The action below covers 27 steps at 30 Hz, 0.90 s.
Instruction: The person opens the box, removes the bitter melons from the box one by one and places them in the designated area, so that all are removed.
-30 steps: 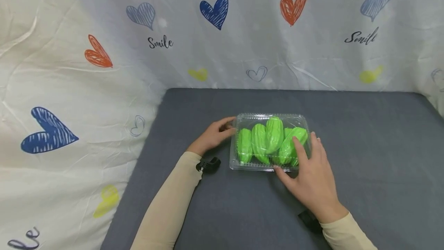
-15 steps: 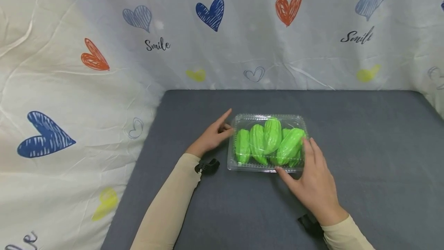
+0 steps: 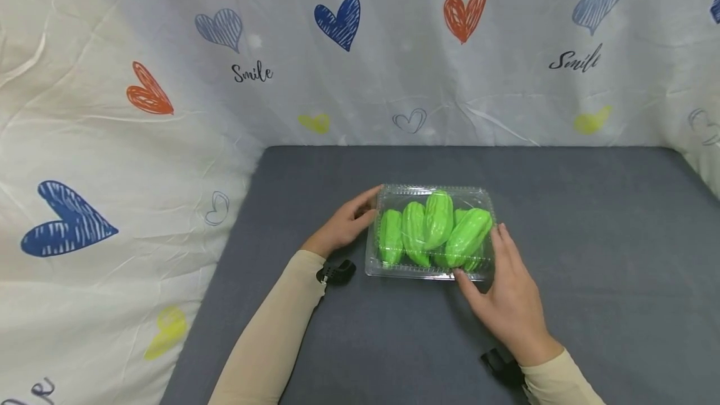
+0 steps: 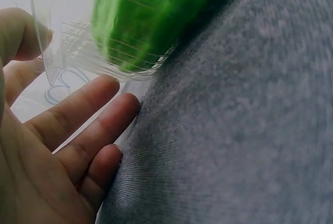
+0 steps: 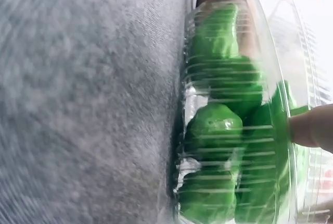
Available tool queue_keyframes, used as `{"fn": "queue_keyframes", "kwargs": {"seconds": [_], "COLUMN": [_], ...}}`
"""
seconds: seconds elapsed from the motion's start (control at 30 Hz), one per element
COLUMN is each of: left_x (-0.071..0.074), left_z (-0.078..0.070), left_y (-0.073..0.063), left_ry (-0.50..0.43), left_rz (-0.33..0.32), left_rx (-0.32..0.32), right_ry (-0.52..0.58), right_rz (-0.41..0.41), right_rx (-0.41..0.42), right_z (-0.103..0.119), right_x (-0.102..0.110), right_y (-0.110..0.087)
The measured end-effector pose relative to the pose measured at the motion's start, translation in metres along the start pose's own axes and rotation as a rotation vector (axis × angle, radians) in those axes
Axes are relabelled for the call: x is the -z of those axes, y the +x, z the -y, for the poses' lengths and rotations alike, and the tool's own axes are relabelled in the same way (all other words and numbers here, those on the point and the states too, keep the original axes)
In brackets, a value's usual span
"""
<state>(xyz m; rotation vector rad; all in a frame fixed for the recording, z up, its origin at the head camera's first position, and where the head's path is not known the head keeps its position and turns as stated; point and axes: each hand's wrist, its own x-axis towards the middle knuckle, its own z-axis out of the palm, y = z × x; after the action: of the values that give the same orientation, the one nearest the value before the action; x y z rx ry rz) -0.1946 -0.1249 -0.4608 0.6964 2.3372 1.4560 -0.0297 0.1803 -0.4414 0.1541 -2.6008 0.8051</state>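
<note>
A clear plastic clamshell box (image 3: pixel 394 272) sits on the grey table, its lid over several bright green ridged vegetables (image 3: pixel 465 239). At its left end, my left hand (image 3: pixel 340 228) pinches the rim, thumb bent on the near side and index finger behind. In the left wrist view the other fingers (image 4: pixel 112 117) extend below the rim, beside the box wall. Around the box's front right corner lies my right hand (image 3: pixel 514 305): straight fingers along the right side, thumb at the front edge. The right wrist view shows that thumb (image 5: pixel 315 125) against the rim.
Grey cloth covers the tabletop (image 3: pixel 590 255). A white curtain (image 3: pixel 371 86) printed with hearts and writing hangs behind the table and along its left. Both wrists bear black straps, such as the left one's band (image 3: pixel 337 272).
My left index finger lifted off the rim half a second ago and is now back on it. My right fingers have slid off the lid top to the box's right side.
</note>
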Motion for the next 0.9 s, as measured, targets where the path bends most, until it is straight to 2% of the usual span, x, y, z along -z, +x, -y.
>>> {"fn": "queue_keyframes", "kwargs": {"seconds": [0.23,0.53,0.9], "left_x": [-0.0004,-0.0005,-0.0003], "left_z": [0.0023,0.0014,0.0002], "left_y": [-0.0004,-0.0006,-0.0009], "left_ry": [0.012,0.016,0.022], "left_rz": [-0.003,-0.003,-0.003], "left_rx": [0.03,0.03,0.09], "right_ry": [-0.005,-0.004,0.0], "right_rz": [-0.001,-0.025,-0.043], "right_rx": [0.021,0.059,0.091], "right_z": [-0.0012,-0.005,-0.009], "right_x": [0.0036,0.0054,0.0074], "right_y": [0.0002,0.0003,0.0022]}}
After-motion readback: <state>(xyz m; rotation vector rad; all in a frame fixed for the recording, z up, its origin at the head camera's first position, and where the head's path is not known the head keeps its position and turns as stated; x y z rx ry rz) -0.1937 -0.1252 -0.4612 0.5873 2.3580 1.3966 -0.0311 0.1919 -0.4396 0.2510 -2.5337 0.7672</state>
